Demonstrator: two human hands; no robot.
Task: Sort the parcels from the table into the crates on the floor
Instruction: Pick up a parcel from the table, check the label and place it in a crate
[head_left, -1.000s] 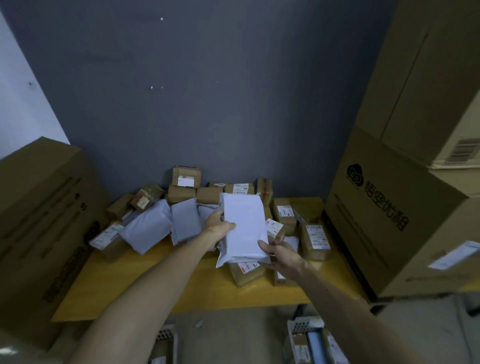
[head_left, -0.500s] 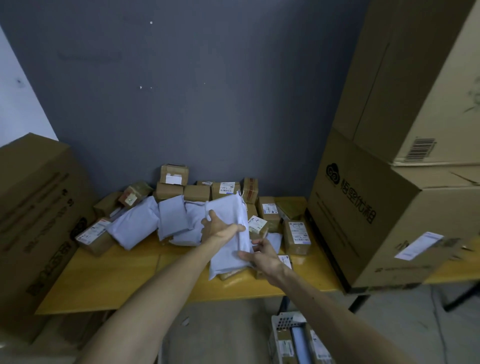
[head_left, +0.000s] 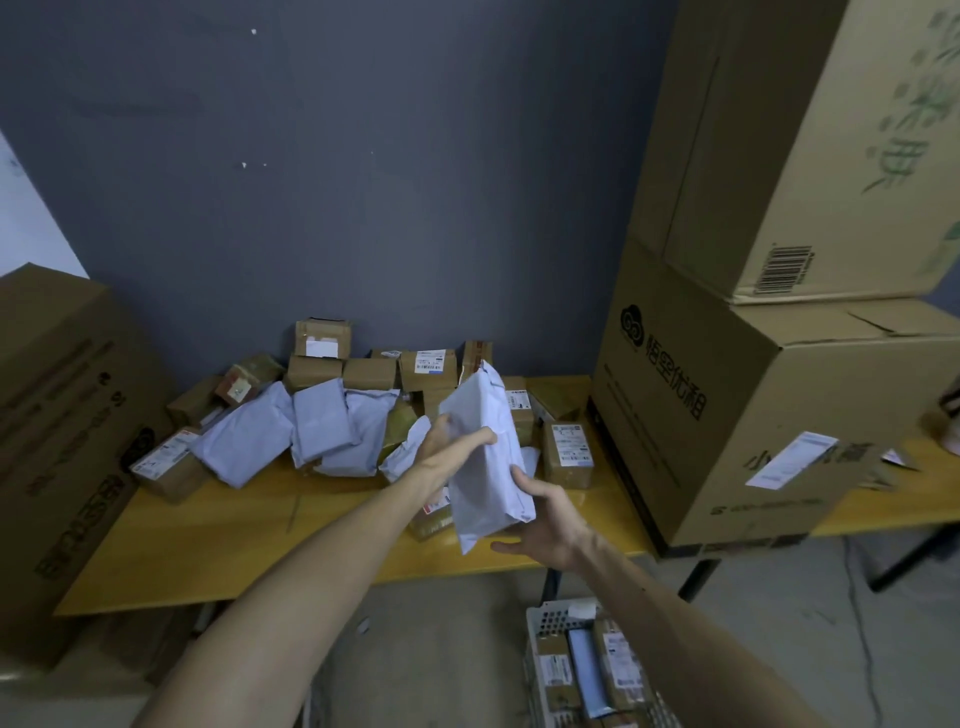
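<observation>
Centre of the frame: a white poly mailer (head_left: 485, 452) held upright and slightly tilted above the yellow table (head_left: 234, 525), clear of the tabletop. Left hand (head_left: 457, 444) gripping the mailer's left edge about halfway up, fingers curled round it, thumb across the front. Right hand (head_left: 545, 522) cupping the lower right corner from below, fingers loosely curved against the bag, thumb along its right edge; not a tight pinch. Both bare forearms reaching in from the bottom of the frame.

Behind the mailer, at mid-frame against the dark grey wall (head_left: 363, 182), a heap of parcels: several pale grey poly bags (head_left: 322, 426) lying flat just left of centre, and small brown cardboard boxes (head_left: 426, 369) with white labels stacked behind and beside them. One labelled small box (head_left: 568, 452) just right of the held mailer, resting on the table. Another labelled box (head_left: 166, 462) at the left end of the heap.

Lower right of the frame: a white perforated crate (head_left: 550, 621) on the floor, below the table edge, already holding labelled boxes and a grey bag.

Right side: two large cartons stacked, the lower large carton (head_left: 727, 415) printed with a dark logo, standing on the table. Left edge: another big carton (head_left: 62, 441).
</observation>
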